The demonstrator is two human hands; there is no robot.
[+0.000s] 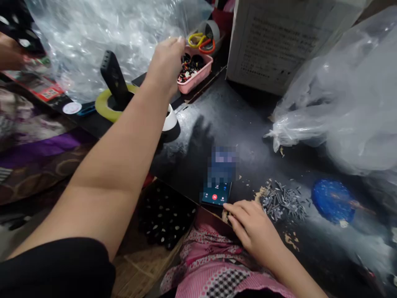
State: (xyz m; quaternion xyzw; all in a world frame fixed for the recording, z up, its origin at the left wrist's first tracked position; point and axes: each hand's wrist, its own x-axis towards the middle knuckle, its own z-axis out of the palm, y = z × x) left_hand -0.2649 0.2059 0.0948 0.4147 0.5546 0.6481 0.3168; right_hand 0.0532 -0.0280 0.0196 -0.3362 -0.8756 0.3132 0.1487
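My left hand (167, 62) is stretched far out over the black table (217, 116), its fingers bent over the near rim of a pink tray (200, 74) of small dark beads; what the fingers hold is hidden. My right hand (251, 225) rests at the table's near edge, fingers loosely curled beside a smartphone (217, 190) lying flat with a call screen lit. A pile of small grey pins (283, 203) lies just right of that hand.
A cardboard box (279, 37) stands at the back. Clear plastic bags lie at the right (344, 107) and back left (108, 37). A yellow ring with a black stand (114, 89), a white cup (170, 120), a blue disc (333, 200) and coloured scissors handles (201, 41) are nearby. Another person's hand (9, 54) shows far left.
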